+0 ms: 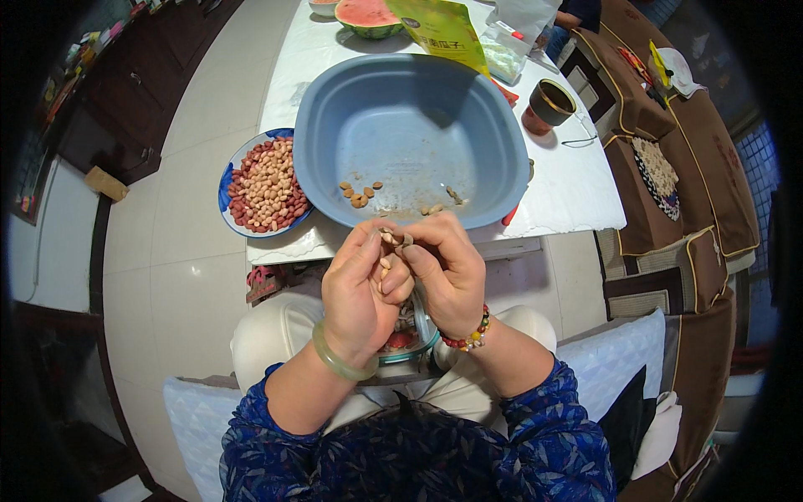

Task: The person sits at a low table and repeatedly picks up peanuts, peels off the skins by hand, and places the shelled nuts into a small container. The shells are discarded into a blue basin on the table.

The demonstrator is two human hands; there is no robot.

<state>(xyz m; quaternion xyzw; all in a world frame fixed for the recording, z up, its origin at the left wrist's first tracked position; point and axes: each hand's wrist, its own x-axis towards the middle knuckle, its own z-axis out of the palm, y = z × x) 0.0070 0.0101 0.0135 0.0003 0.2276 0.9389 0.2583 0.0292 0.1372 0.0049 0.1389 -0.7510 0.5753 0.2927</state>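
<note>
My left hand (367, 285), with a pale bangle at its wrist, holds peanut kernels (384, 268) against its palm under curled fingers. Between its thumb and forefinger is part of a peanut shell (390, 236). My right hand (448, 273), wearing a beaded bracelet, pinches the same broken shell from the other side. Both hands meet at the near rim of a blue plastic basin (411, 135). Several brown nuts or shelled pieces (359, 199) lie at the basin's lower left, and a few unshelled peanuts (431, 209) lie at its near side. Left of it, a blue-rimmed plate (224, 188) is heaped with peanut kernels (266, 182).
On the white-covered table (583, 188) also stand a dark-topped cup (549, 106), a green-yellow packet (442, 37) and a cut watermelon (370, 17). Below my hands, a teal-rimmed container (408, 356) sits between my legs. A person (568, 22) sits at the far right.
</note>
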